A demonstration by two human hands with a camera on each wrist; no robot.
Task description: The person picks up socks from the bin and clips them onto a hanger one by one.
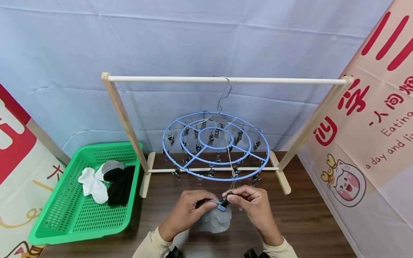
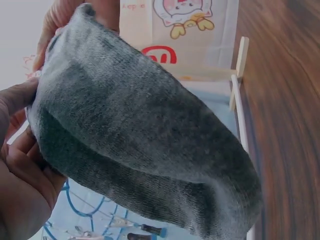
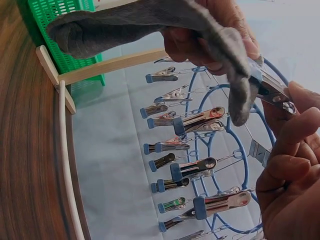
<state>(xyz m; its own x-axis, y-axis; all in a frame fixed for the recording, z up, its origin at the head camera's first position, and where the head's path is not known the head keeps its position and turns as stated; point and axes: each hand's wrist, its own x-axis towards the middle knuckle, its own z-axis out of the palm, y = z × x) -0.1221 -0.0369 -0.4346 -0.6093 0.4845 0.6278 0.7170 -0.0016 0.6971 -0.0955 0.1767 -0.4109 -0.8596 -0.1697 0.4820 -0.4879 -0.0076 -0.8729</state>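
A grey sock (image 1: 216,220) hangs below my left hand (image 1: 190,209), which pinches its edge between thumb and fingers. Its cloth (image 2: 140,115) fills most of the left wrist view. With thumb and fingers my right hand (image 1: 255,206) grips a metal clip with blue tips (image 1: 222,206), on the near side of a round blue hanger (image 1: 197,156). In the right wrist view the clip (image 3: 272,87) meets the sock's edge (image 3: 239,97); how far the cloth lies between its tips is hidden. Several more clips (image 3: 200,120) dangle from the rings.
The hanger's hook (image 1: 229,89) hangs on the white bar (image 1: 167,79) of a wooden rack. To the left stands a green basket (image 1: 42,229) holding white socks (image 1: 93,184), a grey-and-white one (image 1: 111,166) and black cloth (image 1: 120,186). Printed cloths surround the brown table (image 1: 309,215).
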